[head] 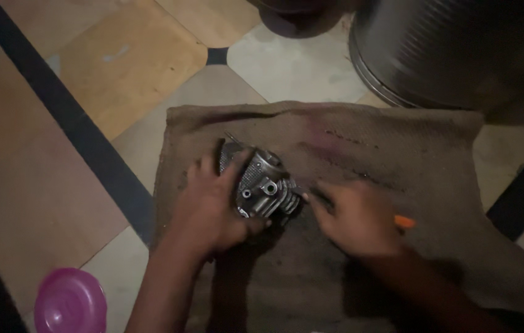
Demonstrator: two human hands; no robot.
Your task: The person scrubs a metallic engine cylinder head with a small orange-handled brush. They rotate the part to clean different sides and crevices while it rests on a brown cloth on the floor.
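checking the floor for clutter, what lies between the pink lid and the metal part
In the head view, only bare floor tiles, the mat edge and the left forearm lie between the pink lid and the metal part.

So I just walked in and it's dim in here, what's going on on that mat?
A person works on the floor over a brown burlap mat. Their left hand grips a finned grey metal engine part lying on the mat. Their right hand holds a tool with an orange handle, its tip hidden at the part's edge. A pink lid and a big steel drum sit nearby.
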